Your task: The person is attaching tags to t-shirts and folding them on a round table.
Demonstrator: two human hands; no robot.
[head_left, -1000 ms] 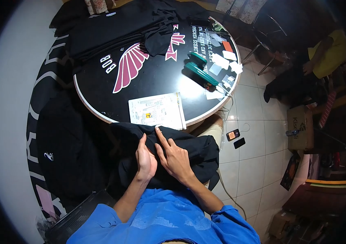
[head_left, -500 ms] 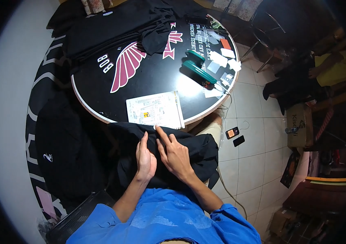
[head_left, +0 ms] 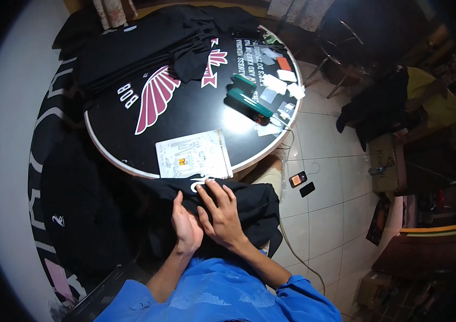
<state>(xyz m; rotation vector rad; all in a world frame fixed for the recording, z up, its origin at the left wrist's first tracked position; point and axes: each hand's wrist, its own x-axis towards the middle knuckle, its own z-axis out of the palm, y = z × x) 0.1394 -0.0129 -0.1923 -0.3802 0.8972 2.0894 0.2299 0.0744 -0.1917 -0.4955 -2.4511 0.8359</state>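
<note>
Two bare hands rest on the black garment (head_left: 255, 206) that we see across the lap, its far edge against the white printed board (head_left: 193, 153) on the round table (head_left: 112, 126). Our right hand (head_left: 221, 217) lies loosely spread, gripping nothing, fingertips at the white print (head_left: 198, 184). Our left hand (head_left: 187, 226), fingers extended, turns its palm rightward; we cannot tell whether it pinches any cloth.
</note>
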